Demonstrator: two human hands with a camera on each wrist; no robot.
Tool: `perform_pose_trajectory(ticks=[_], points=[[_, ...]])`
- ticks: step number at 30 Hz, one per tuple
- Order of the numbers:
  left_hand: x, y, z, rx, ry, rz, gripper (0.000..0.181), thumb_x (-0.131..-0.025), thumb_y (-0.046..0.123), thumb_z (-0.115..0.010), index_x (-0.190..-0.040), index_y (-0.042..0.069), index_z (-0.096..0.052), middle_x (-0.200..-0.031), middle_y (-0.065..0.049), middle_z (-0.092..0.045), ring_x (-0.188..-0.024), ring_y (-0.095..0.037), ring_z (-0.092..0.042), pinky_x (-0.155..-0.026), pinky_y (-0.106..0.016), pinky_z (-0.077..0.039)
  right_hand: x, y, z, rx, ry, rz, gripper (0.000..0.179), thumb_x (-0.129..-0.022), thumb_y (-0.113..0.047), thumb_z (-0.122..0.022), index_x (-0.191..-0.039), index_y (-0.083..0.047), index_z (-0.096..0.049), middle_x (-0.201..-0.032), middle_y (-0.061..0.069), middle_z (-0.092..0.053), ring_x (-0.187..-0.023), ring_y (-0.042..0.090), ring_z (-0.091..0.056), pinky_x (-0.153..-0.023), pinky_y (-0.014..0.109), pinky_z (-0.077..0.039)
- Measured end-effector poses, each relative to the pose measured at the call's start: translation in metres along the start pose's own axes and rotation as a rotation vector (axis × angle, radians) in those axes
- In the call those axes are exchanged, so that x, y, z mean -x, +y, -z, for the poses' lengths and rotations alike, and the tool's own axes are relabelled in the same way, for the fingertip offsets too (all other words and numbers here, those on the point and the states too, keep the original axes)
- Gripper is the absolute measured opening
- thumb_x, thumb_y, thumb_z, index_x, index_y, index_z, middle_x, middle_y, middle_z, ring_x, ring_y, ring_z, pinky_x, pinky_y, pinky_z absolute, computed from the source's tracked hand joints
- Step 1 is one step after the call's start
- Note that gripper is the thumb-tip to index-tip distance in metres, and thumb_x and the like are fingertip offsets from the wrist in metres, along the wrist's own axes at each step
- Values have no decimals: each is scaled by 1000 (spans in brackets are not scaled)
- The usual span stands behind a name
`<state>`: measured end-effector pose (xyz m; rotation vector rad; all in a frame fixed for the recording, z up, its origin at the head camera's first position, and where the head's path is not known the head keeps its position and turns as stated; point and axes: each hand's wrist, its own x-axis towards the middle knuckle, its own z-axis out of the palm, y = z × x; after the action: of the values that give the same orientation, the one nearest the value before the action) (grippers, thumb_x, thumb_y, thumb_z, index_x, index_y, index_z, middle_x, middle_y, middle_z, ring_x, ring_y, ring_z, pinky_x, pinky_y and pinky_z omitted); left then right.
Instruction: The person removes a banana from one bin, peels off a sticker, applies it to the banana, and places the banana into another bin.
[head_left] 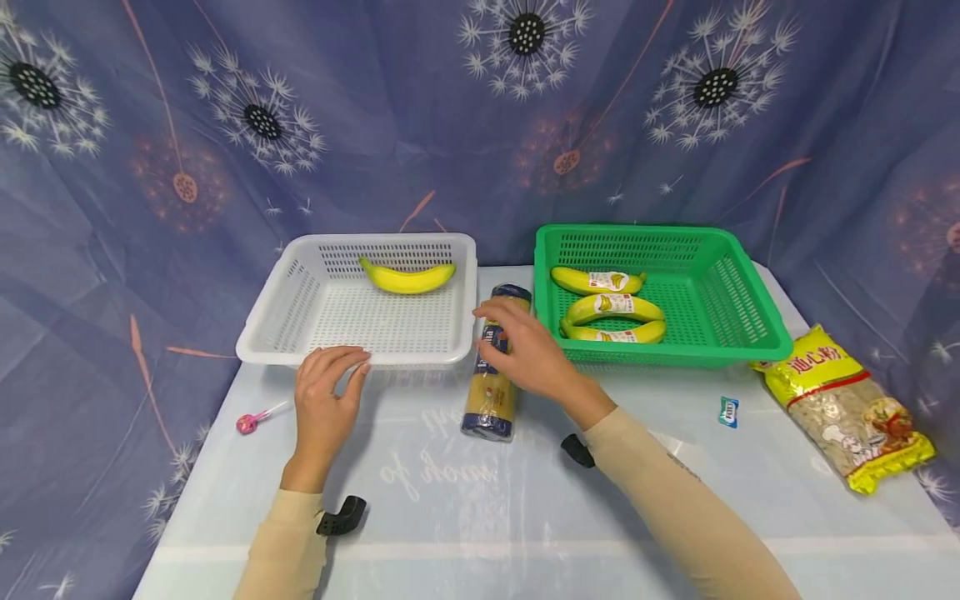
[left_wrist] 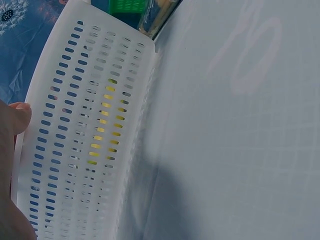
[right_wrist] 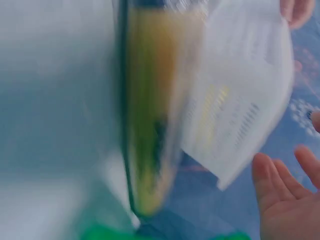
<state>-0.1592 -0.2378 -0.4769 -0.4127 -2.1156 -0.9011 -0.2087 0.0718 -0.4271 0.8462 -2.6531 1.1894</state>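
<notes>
My left hand (head_left: 327, 396) is at the front rim of the white basket (head_left: 416, 360), with loosely bent fingers over the edge. In the left wrist view its thumb (left_wrist: 21, 117) overlaps the basket's rim. One yellow banana (head_left: 408, 279) lies inside that basket. My right hand (head_left: 525, 348), fingers spread and holding nothing, is over a pack of spaghetti (head_left: 491, 400) with dark blue ends, lying between the two baskets. The hand hides part of the pack's upper half. The right wrist view is blurred, with the pack left of the fingers.
A green basket (head_left: 750, 287) on the right holds several labelled bananas (head_left: 613, 308). Right of it lies a yellow-ended bag of dry food (head_left: 847, 408). A small blue-green packet (head_left: 728, 412) sits in front. A pink lollipop (head_left: 247, 423) lies at the left. A patterned curtain (head_left: 420, 108) hangs behind.
</notes>
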Motion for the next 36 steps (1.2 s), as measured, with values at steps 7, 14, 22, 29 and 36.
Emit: perform_pose_trajectory(ticks=[7, 14, 22, 29, 36], points=[[-2, 0, -4, 10, -4, -2, 18, -77, -1, -78, -94, 4, -74, -102, -10, -69, -104, -32, -57, -106, -51, -29, -8, 9, -39, -134, 12, -217, 64, -91, -59, -52, -146, -29, -38, -146, -3, -36, -118, 17, -50, -93, 41, -46], [-10, 4, -4, 6, -22, 3, 17, -77, 0, -78, -94, 4, -74, -102, -10, -69, -104, -33, -57, -105, -50, -30, -6, 11, -54, -348, 73, -292, 64, -91, -57, -55, -146, -29, -38, -120, 6, -56, -99, 13, -58, -81, 33, -52], [-27, 10, -1, -80, -170, 69, 18, -83, 11, -74, -100, 6, -72, -113, -7, -64, -105, -30, -55, -89, -46, -40, 1, 13, -69, -410, 96, -318, 60, -91, -58, -53, -145, -39, -34, -144, 9, -44, -118, 14, -54, -91, 31, -49], [-86, 6, -15, -208, -642, 255, 39, -92, 29, -65, -127, 12, -61, -135, -11, -51, -124, -35, -44, -98, -55, -37, 3, 9, -71, -373, 74, -302, 61, -94, -56, -48, -149, -36, -30, -139, 9, -50, -117, 12, -54, -90, 29, -48], [-141, -19, -52, -245, -922, 370, 51, -94, 29, -62, -139, 9, -50, -141, -18, -46, -124, -44, -42, -96, -61, -36, 0, 8, -67, -333, 72, -300, 61, -95, -55, -48, -149, -35, -30, -135, 7, -54, -114, 9, -55, -90, 29, -48]])
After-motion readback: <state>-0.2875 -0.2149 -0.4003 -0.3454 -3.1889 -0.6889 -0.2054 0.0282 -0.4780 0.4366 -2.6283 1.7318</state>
